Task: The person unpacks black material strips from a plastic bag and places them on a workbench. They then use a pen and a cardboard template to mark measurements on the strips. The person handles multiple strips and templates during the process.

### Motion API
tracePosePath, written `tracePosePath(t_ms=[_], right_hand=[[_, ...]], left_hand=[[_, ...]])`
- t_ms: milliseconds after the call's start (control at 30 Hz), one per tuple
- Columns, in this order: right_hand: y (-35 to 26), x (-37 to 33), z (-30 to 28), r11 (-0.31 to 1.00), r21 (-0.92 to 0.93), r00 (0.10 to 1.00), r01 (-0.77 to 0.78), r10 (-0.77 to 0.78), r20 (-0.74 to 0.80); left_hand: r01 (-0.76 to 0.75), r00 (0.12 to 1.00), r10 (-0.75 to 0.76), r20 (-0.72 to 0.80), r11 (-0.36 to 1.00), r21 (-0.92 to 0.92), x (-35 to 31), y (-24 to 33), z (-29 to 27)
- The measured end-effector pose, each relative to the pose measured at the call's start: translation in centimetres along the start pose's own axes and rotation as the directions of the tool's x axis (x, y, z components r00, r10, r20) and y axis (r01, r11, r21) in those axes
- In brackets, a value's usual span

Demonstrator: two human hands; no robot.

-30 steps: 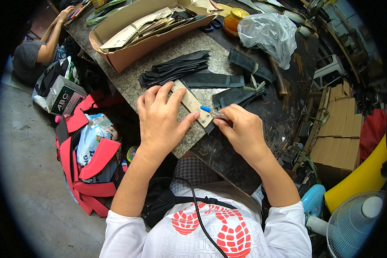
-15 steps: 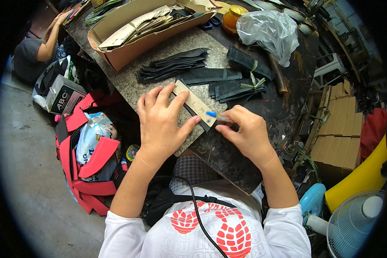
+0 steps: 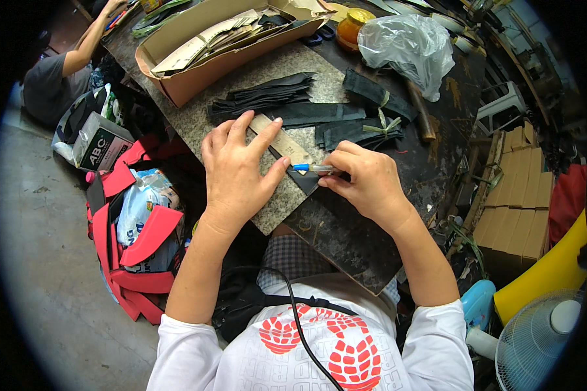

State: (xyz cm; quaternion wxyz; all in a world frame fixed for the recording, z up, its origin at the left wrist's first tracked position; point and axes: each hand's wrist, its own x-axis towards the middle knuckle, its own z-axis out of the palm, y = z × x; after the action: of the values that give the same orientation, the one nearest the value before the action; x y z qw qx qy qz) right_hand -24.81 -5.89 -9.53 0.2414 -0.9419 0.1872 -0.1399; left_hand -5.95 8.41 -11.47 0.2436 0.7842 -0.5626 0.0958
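My left hand [image 3: 236, 166] lies with fingers spread over a narrow beige template [image 3: 284, 144], pressing it down on a black strip of material [image 3: 304, 182]. The strip's near end shows beyond the template. In my right hand [image 3: 366, 174] a clear pen [image 3: 310, 168] with a blue end is pinched between the fingers. Its blue end is at the template's near end, close to my left thumb. Just beyond my hands are a loose stack of black strips [image 3: 267, 93], a flatter black piece [image 3: 319, 115] and tied black bundles [image 3: 359, 132].
A cardboard box [image 3: 176, 91] of beige pieces stands on the speckled slab [image 3: 267, 212]. Farther right are an orange-filled jar [image 3: 351, 31], a plastic bag [image 3: 404, 49] and a wooden handle [image 3: 421, 114]. A fan [image 3: 535, 345] stands right. Another person's arm [image 3: 85, 44] is at far left.
The template has shifted up and left, baring more of the black strip's near end. My right hand and the pen have moved left. The other person's arm has risen.
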Motion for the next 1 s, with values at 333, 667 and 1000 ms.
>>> tracePosePath(t_ms=[333, 667, 1000], right_hand=[[-0.2, -0.9, 0.5, 0.911, 0.387, 0.972, -0.145, 0.203, -0.115], [0.3, -1.9, 0.4, 0.628, 0.778, 0.929, -0.004, 0.29, -0.23], [-0.3, -1.4, 2.3, 0.769, 0.638, 0.937, 0.036, 0.195, -0.288]], left_hand=[[0.01, 1.0, -0.008, 0.026, 0.996, -0.089, -1.0, 1.1, 0.2], [-0.02, 0.999, 0.023, 0.032, 0.994, -0.108, -1.2, 1.0, 0.6], [-0.025, 0.999, 0.029, 0.039, 0.995, -0.092, -1.1, 1.1, 0.5]])
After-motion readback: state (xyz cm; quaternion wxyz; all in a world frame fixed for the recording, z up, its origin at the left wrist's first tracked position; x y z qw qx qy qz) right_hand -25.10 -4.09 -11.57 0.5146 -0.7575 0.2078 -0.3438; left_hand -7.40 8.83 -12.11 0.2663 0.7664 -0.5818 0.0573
